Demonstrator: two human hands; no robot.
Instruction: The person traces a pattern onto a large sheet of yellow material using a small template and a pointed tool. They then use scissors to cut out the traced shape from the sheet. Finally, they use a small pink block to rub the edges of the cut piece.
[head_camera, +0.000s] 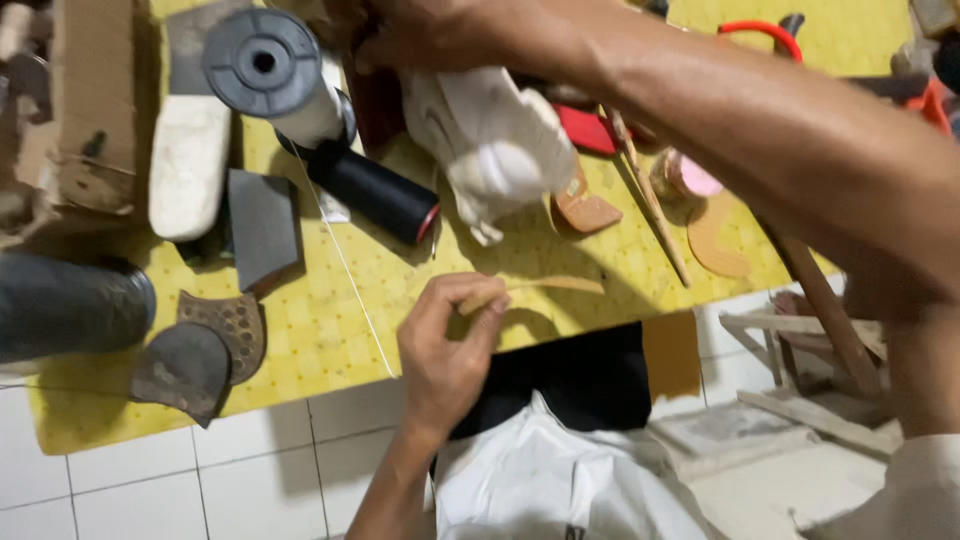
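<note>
My left hand (445, 350) sits at the front edge of the yellow mat (330, 330) and pinches one end of a thin tan leather strip (555, 286) between thumb and fingers. My right arm crosses from the right to the top of the view. My right hand (420, 38) grips a white shoe-like piece (495, 150) from above and holds it over the mat. A thin white thread (350, 280) runs from the spools down toward the mat's front edge, left of my left hand.
A white spool with a grey end (265, 65) and a black spool (375, 190) lie at upper left. Beside them are a white sole shape (190, 160), dark leather pieces (190, 370), a wooden stick (650, 200), tan cutouts (715, 240) and a cardboard box (90, 110). A white bag (560, 480) lies below.
</note>
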